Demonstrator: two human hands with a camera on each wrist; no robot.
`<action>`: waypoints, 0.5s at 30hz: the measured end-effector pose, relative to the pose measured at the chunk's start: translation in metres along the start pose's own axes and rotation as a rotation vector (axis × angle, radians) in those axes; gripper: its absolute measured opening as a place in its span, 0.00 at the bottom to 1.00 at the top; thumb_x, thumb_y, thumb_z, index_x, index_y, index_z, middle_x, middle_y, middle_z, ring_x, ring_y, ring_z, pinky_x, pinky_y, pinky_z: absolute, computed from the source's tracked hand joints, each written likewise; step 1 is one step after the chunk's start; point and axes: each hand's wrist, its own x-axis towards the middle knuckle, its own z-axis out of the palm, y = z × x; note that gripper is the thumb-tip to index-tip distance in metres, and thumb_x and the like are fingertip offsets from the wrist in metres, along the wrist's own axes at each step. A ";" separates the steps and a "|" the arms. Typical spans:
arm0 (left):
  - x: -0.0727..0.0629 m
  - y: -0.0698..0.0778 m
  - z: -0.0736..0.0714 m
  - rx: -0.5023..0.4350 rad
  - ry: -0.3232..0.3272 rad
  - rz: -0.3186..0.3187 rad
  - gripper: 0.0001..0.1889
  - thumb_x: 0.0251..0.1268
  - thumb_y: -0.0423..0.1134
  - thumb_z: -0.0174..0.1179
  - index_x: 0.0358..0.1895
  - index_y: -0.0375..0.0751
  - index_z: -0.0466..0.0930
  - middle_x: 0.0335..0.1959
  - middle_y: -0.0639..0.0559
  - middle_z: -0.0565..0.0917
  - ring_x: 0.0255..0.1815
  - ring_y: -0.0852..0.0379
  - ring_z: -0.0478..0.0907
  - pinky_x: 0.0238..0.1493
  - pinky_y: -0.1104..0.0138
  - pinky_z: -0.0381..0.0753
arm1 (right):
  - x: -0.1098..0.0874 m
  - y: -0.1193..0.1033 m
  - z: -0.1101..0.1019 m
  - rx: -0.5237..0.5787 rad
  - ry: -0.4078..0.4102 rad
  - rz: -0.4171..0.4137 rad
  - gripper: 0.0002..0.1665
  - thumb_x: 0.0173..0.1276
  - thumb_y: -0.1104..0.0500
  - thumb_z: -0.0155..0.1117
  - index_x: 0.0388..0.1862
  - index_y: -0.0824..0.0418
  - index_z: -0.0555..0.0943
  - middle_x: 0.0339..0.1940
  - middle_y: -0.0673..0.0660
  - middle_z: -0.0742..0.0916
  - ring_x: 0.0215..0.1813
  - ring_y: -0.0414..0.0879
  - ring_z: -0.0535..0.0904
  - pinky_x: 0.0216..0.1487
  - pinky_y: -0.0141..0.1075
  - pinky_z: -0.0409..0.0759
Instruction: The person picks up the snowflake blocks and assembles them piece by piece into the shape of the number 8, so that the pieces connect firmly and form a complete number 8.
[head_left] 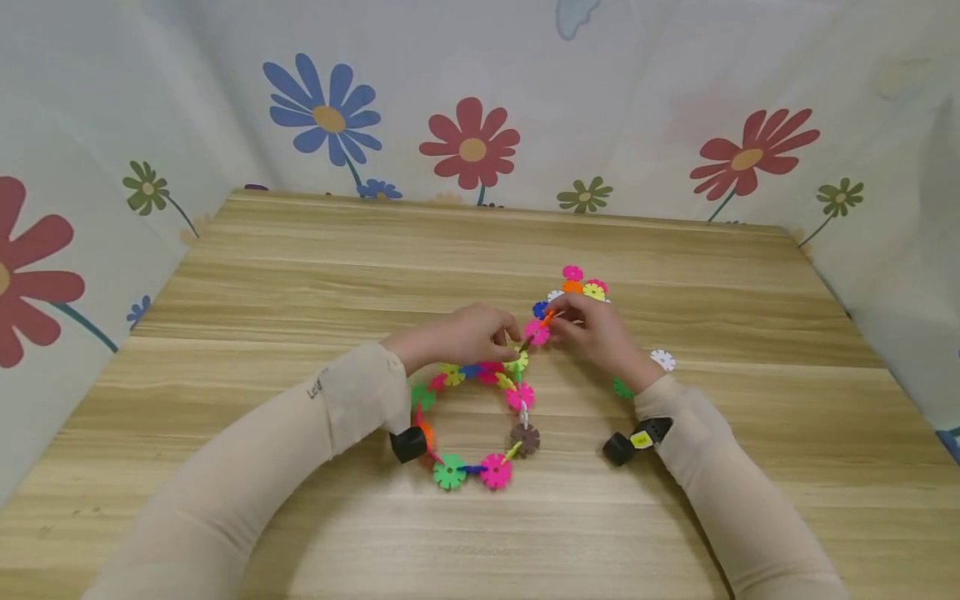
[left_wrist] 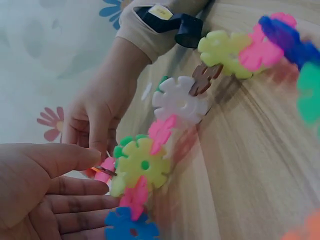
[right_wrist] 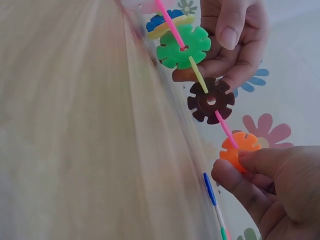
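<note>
Notched plastic discs are linked into a ring (head_left: 495, 471) lying on the table. From the ring's upper right, a short branch runs outward through a green disc (right_wrist: 172, 50), a brown disc (right_wrist: 200, 103) and a pink disc (right_wrist: 226, 129) to an orange disc (right_wrist: 233, 156). My right hand (head_left: 600, 333) pinches that orange disc between thumb and finger. Close around the branch by the brown disc is my left hand (head_left: 476, 335), its thumb and fingers apart and loosely bent. In the left wrist view, its fingers (left_wrist: 80, 204) extend beside the ring.
Loose discs lie beyond my right hand, among them a pink disc (head_left: 572, 273), a yellow disc (head_left: 595, 290) and a blue disc (head_left: 540, 310). A white disc (head_left: 663, 360) and a green disc (head_left: 622, 387) are near my right wrist. Flowered cloth (head_left: 525, 75) surrounds the wooden table (head_left: 337, 258).
</note>
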 end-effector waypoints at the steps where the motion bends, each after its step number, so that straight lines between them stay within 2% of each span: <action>1: 0.000 0.000 -0.001 -0.007 -0.002 -0.005 0.18 0.68 0.44 0.58 0.55 0.37 0.77 0.41 0.47 0.86 0.39 0.57 0.81 0.44 0.67 0.79 | 0.001 0.000 0.000 0.011 0.001 0.001 0.09 0.68 0.65 0.61 0.46 0.66 0.80 0.42 0.63 0.87 0.44 0.54 0.85 0.47 0.45 0.82; 3: 0.003 0.001 -0.001 -0.029 0.002 -0.028 0.17 0.70 0.45 0.56 0.55 0.38 0.75 0.42 0.48 0.85 0.38 0.57 0.81 0.45 0.66 0.79 | 0.001 0.000 0.001 0.029 0.005 -0.003 0.11 0.67 0.65 0.62 0.47 0.66 0.80 0.43 0.63 0.87 0.44 0.54 0.85 0.47 0.44 0.82; 5: 0.007 0.002 -0.001 -0.070 0.034 -0.063 0.17 0.70 0.45 0.56 0.55 0.39 0.73 0.44 0.49 0.84 0.41 0.57 0.80 0.47 0.65 0.79 | 0.002 0.000 0.002 0.048 0.014 -0.006 0.12 0.66 0.65 0.63 0.47 0.67 0.80 0.43 0.63 0.87 0.44 0.53 0.85 0.47 0.43 0.82; 9: 0.020 0.006 0.003 -0.142 0.145 -0.082 0.17 0.70 0.44 0.56 0.56 0.39 0.71 0.49 0.48 0.82 0.46 0.56 0.79 0.50 0.65 0.79 | 0.002 -0.002 0.004 0.094 0.021 -0.003 0.15 0.64 0.67 0.64 0.50 0.69 0.79 0.43 0.65 0.87 0.43 0.54 0.84 0.46 0.36 0.82; 11: 0.025 0.007 0.006 -0.158 0.180 -0.077 0.17 0.69 0.43 0.58 0.55 0.39 0.72 0.47 0.48 0.82 0.44 0.56 0.80 0.46 0.68 0.80 | 0.003 -0.003 0.005 0.129 0.014 0.009 0.16 0.64 0.67 0.64 0.51 0.69 0.78 0.44 0.65 0.86 0.44 0.54 0.84 0.45 0.33 0.82; 15: 0.031 0.008 0.014 -0.135 0.206 -0.094 0.19 0.62 0.46 0.65 0.49 0.39 0.73 0.35 0.49 0.82 0.32 0.57 0.77 0.33 0.70 0.76 | 0.003 -0.004 0.007 0.162 -0.010 0.004 0.15 0.64 0.68 0.64 0.50 0.69 0.77 0.44 0.65 0.86 0.45 0.55 0.85 0.45 0.33 0.82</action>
